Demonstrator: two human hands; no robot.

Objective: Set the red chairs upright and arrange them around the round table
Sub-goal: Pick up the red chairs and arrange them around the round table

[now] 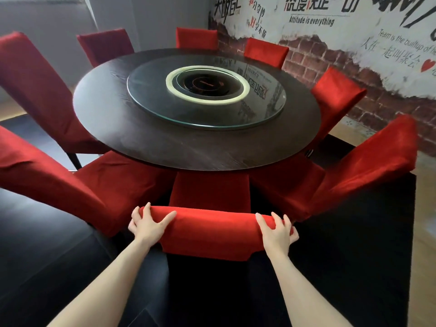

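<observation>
The nearest red chair (207, 232) stands upright at 6 o'clock of the round table (141, 140), directly in front of me, with the front of its seat under the table edge. Both my hands are clamped on the padded top of its backrest, well apart from each other. The left hand (147, 224) grips the left end, fingers curled over the top and thumb spread along the near side. The right hand (278, 231) grips the right end in the same way.

Seven more red chairs stand upright around the rim. The 7 o'clock chair (47, 178) and the 5 o'clock chair (368, 166) are just beside mine, their seats also partly under the edge. Then come the 9 o'clock chair (30, 86), the 11 o'clock chair (106, 44), the 12 o'clock chair (197, 37), the 1 o'clock chair (265, 51) and the 3 o'clock chair (335, 95).

On the dark wooden table lies a round glass turntable (262, 112), and in its centre sits a black built-in cooker (207, 84) with a pale ring around it.

Behind, from 12 to 3 o'clock, is a wall mural (330, 55) of broken brick with painted slogans. Under everything is a dark floor (47, 256).
</observation>
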